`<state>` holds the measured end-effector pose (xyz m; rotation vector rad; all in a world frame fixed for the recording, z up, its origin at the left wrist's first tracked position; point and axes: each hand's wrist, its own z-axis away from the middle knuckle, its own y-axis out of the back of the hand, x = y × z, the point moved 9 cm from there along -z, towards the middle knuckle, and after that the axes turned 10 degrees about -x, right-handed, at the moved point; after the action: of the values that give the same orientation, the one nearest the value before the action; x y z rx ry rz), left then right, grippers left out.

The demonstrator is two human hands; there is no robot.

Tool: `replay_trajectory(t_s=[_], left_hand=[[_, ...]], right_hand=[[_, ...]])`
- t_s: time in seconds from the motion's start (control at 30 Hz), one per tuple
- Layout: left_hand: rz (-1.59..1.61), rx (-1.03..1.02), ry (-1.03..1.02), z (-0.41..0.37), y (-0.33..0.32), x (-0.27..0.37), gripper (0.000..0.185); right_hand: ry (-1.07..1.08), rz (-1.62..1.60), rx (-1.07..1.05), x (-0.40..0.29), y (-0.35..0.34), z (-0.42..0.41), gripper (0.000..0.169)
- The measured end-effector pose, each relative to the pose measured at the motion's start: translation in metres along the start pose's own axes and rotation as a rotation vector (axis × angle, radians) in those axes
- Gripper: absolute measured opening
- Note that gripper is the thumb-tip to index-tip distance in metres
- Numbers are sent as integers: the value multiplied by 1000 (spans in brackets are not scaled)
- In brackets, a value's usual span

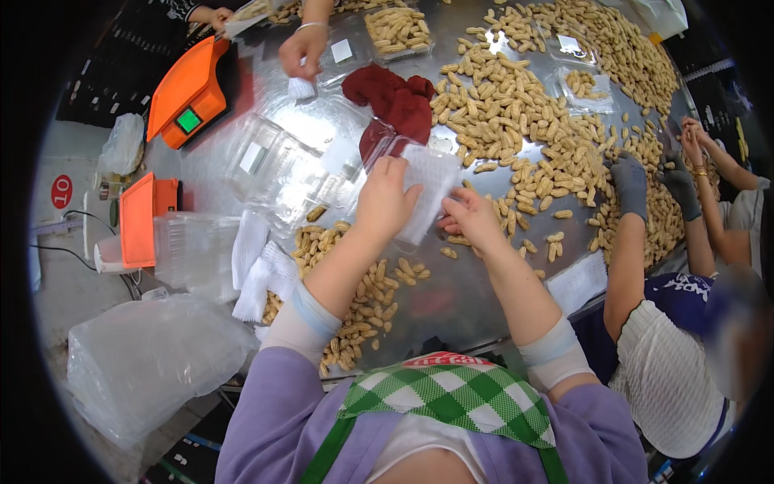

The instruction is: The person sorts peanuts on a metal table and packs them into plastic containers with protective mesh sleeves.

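Observation:
A clear plastic box [404, 243] lies tilted before me, lined with a white foam net sheet [432, 181]. My left hand [387, 196] grips its left side, with the thumb over the liner. At the right edge, the bent fingers of my right hand [471, 221] hold the box's rim; the fingertips are partly hidden. Just beyond the box lies a crumpled dark red cloth [393, 97]. Loose unshelled peanuts [520, 115] spread out to the right, and a smaller heap of peanuts [369, 302] lies beneath my left forearm.
Clear empty boxes [284, 163] lie left, near folded foam nets [257, 275] and two orange scales [187, 97] [138, 221]. A filled box [397, 30] stands at the back. Across the table, a co-worker's hand [304, 51] holds foam. Gloved hands [629, 181] work at right.

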<state>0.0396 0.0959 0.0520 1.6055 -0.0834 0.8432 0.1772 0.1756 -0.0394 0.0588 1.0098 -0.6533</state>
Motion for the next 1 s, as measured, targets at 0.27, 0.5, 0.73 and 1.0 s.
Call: replay_trajectory(t_s=[0.27,0.5,0.73,1.0], left_hand=[[-137,-67,105,-5,-12,4,40],[-791,-94,-332,1,-11,10,31],[-544,-34,-248,-17,37,-25,37],[-45,409,-91,65,136,-66,15]], right_hand=[[793,996,289,-79,-30,51,38],[952,1511,192,-57,-60,40,19],[872,1607,166,-85,-63,10,12],[1094,1497,337,-140,-48,13,14]])
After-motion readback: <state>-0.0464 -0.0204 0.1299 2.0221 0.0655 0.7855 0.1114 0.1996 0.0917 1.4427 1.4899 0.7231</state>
